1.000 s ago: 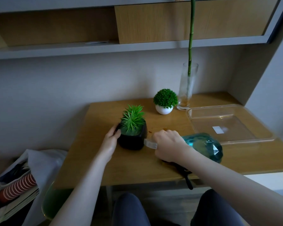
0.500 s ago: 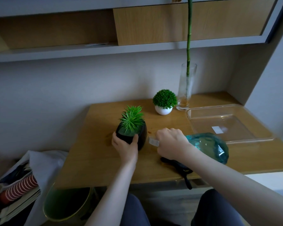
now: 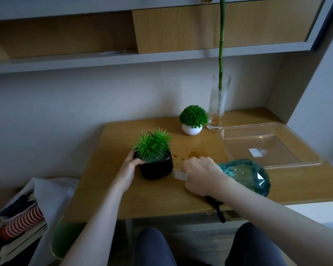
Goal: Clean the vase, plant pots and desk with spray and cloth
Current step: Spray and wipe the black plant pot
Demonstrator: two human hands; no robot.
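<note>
Two hands work: left hand fingers grip the black pot of spiky greenery, right hand apparently squeezes the spray bottle.

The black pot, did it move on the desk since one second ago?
Cannot tell. The black pot stands about as far from the white pot as before; only the left hand shifted round it.

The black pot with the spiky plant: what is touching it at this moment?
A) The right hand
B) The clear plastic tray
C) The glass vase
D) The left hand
D: the left hand holds the black pot at its left side, thumb on the rim.
</note>
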